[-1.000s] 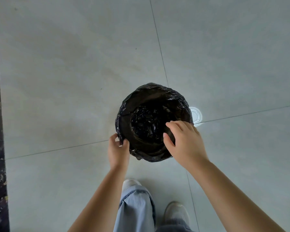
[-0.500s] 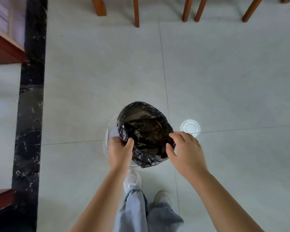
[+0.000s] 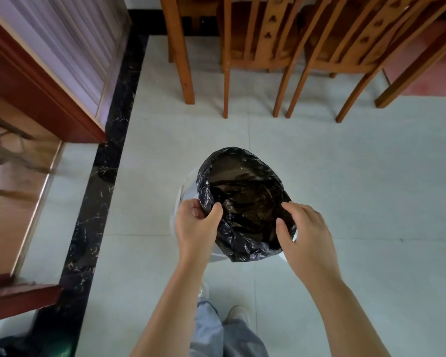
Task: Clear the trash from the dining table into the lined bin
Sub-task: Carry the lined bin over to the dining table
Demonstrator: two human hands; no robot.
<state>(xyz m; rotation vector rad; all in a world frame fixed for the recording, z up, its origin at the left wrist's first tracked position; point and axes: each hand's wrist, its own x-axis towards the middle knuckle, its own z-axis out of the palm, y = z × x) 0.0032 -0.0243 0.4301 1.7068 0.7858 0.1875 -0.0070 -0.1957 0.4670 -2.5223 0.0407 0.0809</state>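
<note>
A small pale bin (image 3: pixel 187 186) with a crinkled black liner (image 3: pixel 245 191) is held up off the tiled floor, tilted with its mouth facing me. My left hand (image 3: pixel 196 225) pinches the liner and rim on the near left side. My right hand (image 3: pixel 304 233) grips the rim on the near right side, fingers curled over the liner's edge. The liner's inside looks dark, and I see no trash in it. The dining table top is out of view.
Wooden chairs (image 3: pixel 265 47) and table legs (image 3: pixel 183 52) stand ahead at the top. A red-brown door frame (image 3: pixel 36 81) and a black marble strip (image 3: pixel 108 161) run along the left. My feet and jeans (image 3: pixel 216 328) are below the bin. A dark bag (image 3: pixel 23 346) lies at bottom left.
The bin has been lifted off the floor and tilted toward me, both hands keeping hold of its rim. My view has swung forward, bringing the chairs and doorway in.
</note>
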